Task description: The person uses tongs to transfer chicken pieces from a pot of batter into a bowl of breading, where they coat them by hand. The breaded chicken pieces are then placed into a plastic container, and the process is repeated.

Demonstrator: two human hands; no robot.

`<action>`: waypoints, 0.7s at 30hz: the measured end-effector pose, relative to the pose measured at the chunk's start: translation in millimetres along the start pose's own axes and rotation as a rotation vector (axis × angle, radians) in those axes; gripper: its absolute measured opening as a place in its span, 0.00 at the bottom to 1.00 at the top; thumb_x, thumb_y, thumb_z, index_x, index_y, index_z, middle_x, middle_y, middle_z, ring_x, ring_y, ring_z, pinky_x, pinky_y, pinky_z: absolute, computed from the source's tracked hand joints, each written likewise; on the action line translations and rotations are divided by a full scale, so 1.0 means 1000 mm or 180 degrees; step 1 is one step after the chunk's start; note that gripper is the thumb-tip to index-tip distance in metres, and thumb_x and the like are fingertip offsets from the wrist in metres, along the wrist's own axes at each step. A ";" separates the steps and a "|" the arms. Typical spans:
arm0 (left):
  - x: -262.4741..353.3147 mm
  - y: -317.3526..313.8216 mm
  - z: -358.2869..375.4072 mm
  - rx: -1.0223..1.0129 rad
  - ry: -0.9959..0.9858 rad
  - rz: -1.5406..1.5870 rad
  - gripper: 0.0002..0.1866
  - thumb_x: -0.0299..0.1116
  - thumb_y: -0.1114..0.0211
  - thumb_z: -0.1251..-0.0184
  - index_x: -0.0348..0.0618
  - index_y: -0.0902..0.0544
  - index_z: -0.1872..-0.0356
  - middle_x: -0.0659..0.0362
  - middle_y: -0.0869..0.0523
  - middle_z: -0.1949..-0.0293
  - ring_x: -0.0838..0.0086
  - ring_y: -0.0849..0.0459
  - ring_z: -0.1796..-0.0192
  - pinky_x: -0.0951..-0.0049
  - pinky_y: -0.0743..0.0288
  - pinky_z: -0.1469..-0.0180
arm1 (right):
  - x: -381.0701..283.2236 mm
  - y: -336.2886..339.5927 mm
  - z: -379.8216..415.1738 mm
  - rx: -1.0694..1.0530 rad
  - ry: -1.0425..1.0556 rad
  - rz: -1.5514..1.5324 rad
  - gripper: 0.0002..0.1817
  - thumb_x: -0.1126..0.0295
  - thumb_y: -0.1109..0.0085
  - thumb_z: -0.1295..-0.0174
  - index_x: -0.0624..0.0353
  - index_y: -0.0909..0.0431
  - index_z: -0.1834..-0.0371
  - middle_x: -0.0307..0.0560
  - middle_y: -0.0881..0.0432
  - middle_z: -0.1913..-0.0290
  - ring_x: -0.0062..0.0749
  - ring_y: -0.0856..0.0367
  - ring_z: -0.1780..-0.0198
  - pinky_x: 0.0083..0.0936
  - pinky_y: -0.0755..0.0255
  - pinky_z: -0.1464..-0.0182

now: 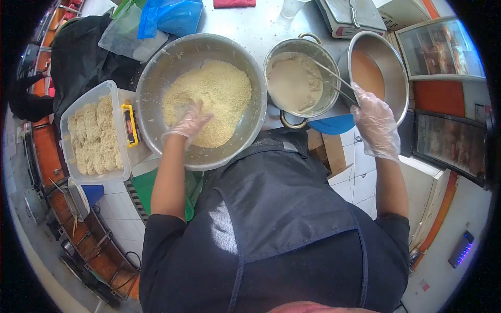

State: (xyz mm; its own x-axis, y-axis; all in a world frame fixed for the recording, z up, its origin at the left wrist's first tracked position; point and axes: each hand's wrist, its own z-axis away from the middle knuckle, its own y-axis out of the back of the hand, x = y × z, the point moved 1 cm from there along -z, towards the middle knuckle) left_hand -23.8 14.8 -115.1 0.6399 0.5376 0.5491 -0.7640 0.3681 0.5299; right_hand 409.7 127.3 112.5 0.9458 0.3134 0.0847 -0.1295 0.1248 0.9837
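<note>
My left hand (191, 123), in a clear plastic glove, rests in the pale crumbs (228, 99) inside a large metal bowl (151, 88); some fingertips are sunk in the crumbs, and whether they hold anything is hidden. My right hand (373, 121), gloved too, grips metal tongs (336, 78) whose tips reach into a two-handled pot (271, 49) of whitish batter (292, 86). Pieces in the batter lie near the tong tips. To the left, a clear plastic tub (67, 130) holds several crumb-coated pieces (96, 136).
Right of the pot, a metal bowl (399, 78) holds orange-brown liquid (367, 75). A scale (352, 15), a plastic cup (292, 7) and a red cloth (234, 3) sit farther back. Blue and clear bags (171, 18) lie behind the large bowl. At far left is a dark-clothed person (31, 99).
</note>
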 end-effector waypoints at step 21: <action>0.092 -0.004 0.010 0.0843 -0.1302 -0.1402 0.37 0.53 0.32 0.29 0.44 0.28 0.25 0.37 0.32 0.24 0.46 0.33 0.22 0.51 0.41 0.20 | 0.047 -0.031 0.019 0.0185 -0.0036 -0.1079 0.21 0.69 0.35 0.35 0.55 0.15 0.38 0.57 0.10 0.58 0.51 0.11 0.55 0.41 0.20 0.49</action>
State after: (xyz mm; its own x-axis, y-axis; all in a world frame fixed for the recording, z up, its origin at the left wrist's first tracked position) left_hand 38.7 55.2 -60.3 0.9079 0.0282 0.4181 -0.4105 0.2606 0.8738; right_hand 463.5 120.0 89.2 0.9354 0.2528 -0.2470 0.2096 0.1660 0.9636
